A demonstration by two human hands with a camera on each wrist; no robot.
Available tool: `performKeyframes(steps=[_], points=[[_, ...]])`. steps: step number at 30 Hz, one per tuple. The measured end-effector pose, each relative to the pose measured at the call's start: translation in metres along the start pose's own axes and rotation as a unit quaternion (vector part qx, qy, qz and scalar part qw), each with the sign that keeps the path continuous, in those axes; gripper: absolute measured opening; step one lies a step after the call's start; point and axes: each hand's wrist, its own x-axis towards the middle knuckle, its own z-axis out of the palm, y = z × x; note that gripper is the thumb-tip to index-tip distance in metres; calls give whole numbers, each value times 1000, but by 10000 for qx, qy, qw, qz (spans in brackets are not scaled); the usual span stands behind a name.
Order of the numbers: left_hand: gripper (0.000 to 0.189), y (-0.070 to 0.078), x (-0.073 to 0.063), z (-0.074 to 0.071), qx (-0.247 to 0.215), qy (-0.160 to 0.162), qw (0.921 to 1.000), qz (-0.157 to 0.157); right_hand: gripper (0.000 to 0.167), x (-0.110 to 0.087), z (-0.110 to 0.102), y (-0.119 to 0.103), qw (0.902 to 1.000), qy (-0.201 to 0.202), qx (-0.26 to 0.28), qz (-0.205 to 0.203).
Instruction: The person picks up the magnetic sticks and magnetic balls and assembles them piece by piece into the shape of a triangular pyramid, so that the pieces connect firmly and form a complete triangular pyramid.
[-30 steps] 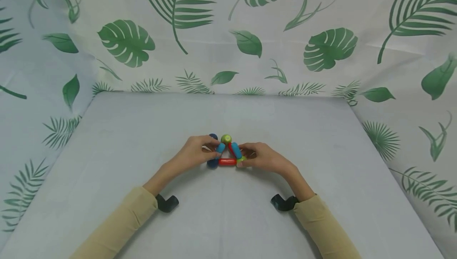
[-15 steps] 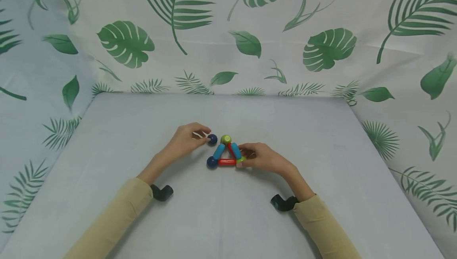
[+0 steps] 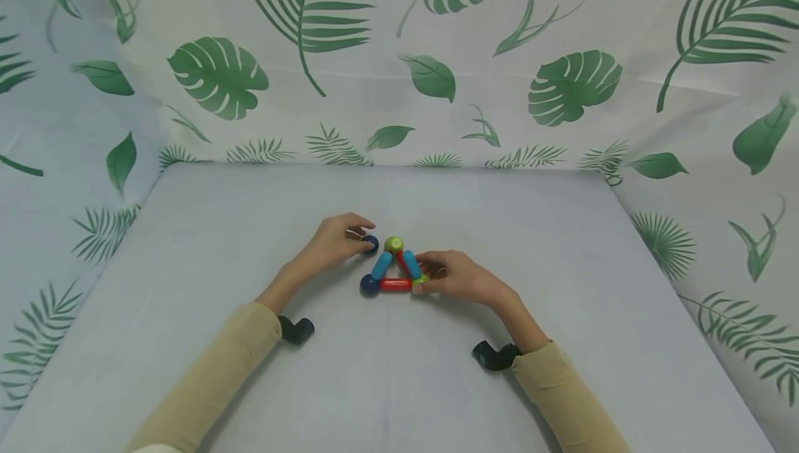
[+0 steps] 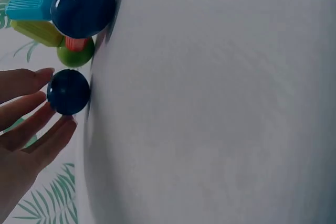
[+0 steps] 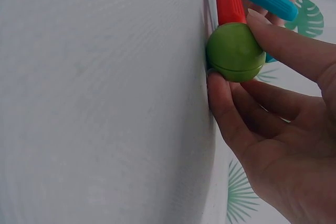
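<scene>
A triangle of toy rods and balls lies on the table in the head view. A red rod [image 3: 396,285] joins the near dark blue ball [image 3: 370,285] to the right green ball [image 5: 236,51]; another green ball [image 3: 394,244] forms the far corner. Light blue rods [image 3: 382,266] lean up from the near corners. My left hand [image 3: 337,239] has thumb and fingertips around a loose dark blue ball [image 4: 69,92], just left of the far corner. With thumb and fingers, my right hand [image 3: 462,276] pinches the right green ball.
A yellow-green rod [image 4: 37,32] shows behind the blue ones in the left wrist view. Black wrist mounts [image 3: 297,330] sit at both sleeves. A leaf-patterned cloth [image 3: 487,92] walls the white table [image 3: 399,377] at the back and sides.
My left hand has let go of the left light blue rod, moved back and left, and taken hold of the loose dark blue ball. The right hand stays on the green ball.
</scene>
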Motion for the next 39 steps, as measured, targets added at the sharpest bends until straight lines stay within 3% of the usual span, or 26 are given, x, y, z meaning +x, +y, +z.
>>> performKeyframes(steps=[17, 26, 31, 39], points=[[32, 0, 0, 3, 327, -286, 9987, -263, 57, 0, 4, -4, 10000, 45, 4, -53], [33, 0, -8, -1, 65, 78, 9990, -433, 57, -1, 5, -4, 9999, 90, 82, -59], [35, 9, -13, -3, -481, 359, 9981, -121, 57, 0, 4, -3, 9998, 128, 59, -122], [32, 40, -21, 1, -1031, 578, 9902, 738, 59, -1, 3, -3, 9998, 120, 127, -73]])
